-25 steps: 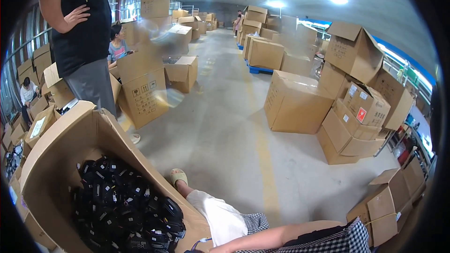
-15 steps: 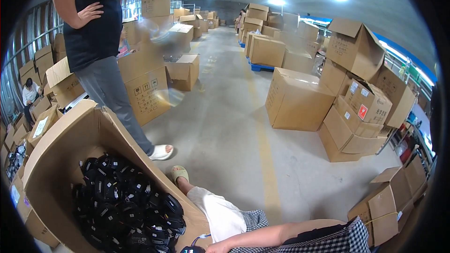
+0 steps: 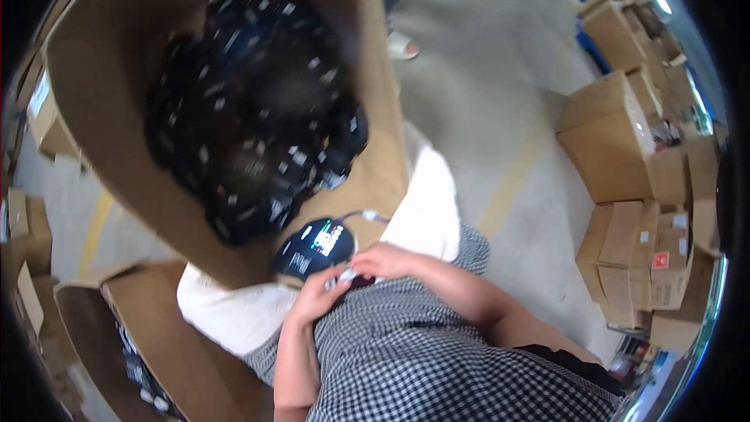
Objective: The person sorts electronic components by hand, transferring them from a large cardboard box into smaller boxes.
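Note:
Low in front of my body, my left hand (image 3: 316, 295) and my right hand (image 3: 386, 261) meet with fingers pinched. Between the fingertips shows a small white connector (image 3: 344, 276), blurred and partly hidden. Just beyond them, at the carton's near edge, rests a round black display unit (image 3: 314, 247) with its colored screen lit. From its far side a thin cable with a white plug (image 3: 370, 216) runs toward the right. The large open carton (image 3: 348, 207) holds a heap of similar black units with small white labels (image 3: 258, 101).
To the lower left stands another open carton (image 3: 168, 328) with dark parts inside. Stacked cardboard boxes (image 3: 605, 141) line the right side, near a yellow floor line (image 3: 512, 187). Past the carton, a person's foot in a white slipper (image 3: 402, 47) stands on the floor.
The view has tipped down from the aisle to the carton and my lap. My left hand has come into view beside the right, and the unit's lit screen now shows fully.

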`<state>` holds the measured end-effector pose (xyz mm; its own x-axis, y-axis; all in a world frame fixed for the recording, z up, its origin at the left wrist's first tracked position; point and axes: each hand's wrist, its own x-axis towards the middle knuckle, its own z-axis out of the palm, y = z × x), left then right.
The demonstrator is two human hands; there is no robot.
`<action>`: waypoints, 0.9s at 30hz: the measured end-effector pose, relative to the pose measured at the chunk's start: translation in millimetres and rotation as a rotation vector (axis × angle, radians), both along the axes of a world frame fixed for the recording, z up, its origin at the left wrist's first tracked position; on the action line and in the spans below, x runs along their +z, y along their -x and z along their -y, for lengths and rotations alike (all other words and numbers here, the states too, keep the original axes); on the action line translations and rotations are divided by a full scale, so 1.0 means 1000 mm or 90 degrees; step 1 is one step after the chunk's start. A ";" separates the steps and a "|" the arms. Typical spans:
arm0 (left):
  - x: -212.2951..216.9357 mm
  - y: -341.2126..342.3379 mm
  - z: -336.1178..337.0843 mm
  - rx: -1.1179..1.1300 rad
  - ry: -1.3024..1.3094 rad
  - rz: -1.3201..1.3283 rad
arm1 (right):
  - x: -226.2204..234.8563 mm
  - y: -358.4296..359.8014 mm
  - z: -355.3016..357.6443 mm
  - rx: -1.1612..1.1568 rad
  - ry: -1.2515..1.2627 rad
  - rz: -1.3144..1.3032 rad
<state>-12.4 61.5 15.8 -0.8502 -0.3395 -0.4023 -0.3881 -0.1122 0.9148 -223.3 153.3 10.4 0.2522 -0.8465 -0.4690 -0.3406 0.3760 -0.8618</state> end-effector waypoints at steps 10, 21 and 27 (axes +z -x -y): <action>-0.005 -0.017 -0.002 0.113 -0.012 0.077 | 0.004 -0.003 0.023 -0.269 0.060 -0.214; -0.013 -0.011 0.004 0.272 0.046 0.104 | -0.052 0.078 0.211 -0.512 0.362 -0.762; -0.012 -0.010 0.004 0.293 0.057 0.058 | -0.064 0.101 0.222 -0.236 0.220 -0.949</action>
